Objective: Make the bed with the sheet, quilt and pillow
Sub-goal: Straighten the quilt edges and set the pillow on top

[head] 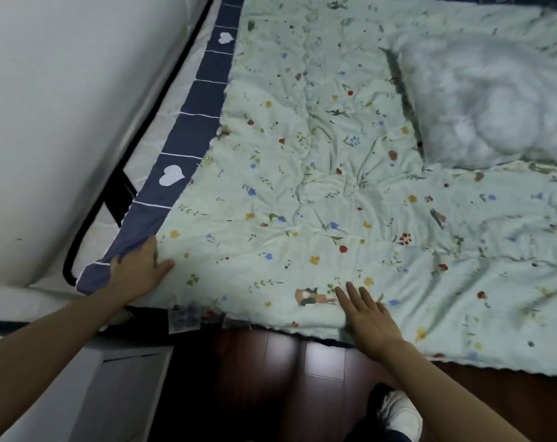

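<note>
A pale green quilt (318,173) with small flowers lies spread over the bed. A navy sheet (194,122) with white hearts and lines shows as a strip along the quilt's left edge. A white-grey pillow (487,100) rests on the quilt at the upper right. My left hand (140,269) lies at the quilt's near left corner, thumb on top of the quilt and fingers tucked at the edge where it meets the sheet. My right hand (366,311) lies flat on the quilt near the front edge, fingers straight.
A white wall or padded panel (63,106) runs along the bed's left side, with a black frame bar (79,240) beside the mattress. Dark wooden floor (270,371) lies below the bed's front edge. A white cabinet (111,393) stands at lower left. My white shoe (398,413) is on the floor.
</note>
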